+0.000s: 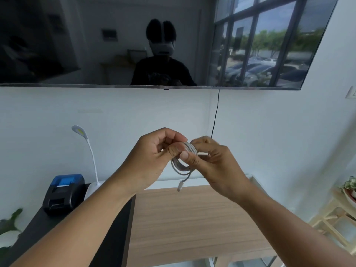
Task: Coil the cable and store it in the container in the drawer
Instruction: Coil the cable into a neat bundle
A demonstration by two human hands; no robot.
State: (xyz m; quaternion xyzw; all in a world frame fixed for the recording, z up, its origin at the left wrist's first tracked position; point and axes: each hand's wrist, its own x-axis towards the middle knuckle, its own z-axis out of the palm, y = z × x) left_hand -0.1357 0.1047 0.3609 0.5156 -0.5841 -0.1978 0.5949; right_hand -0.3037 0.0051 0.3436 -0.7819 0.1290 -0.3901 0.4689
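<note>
A white cable [180, 166] is wound into a small coil of several loops, held up in front of me above the wooden cabinet top [185, 218]. My left hand [152, 160] pinches the coil's upper left side with thumb and fingers. My right hand [215, 160] grips the coil's right side, its thumb pressed on the loops. One short end with a white plug [180, 186] dangles below the coil. No drawer or container is in view.
A large dark TV screen [134, 41] hangs on the wall above, with a black cord [215, 116] running down from it. At left, a black and blue small printer [64, 191] and a white gooseneck lamp [90, 155] stand on a black surface. A light wooden shelf [339, 220] with a plant is at right.
</note>
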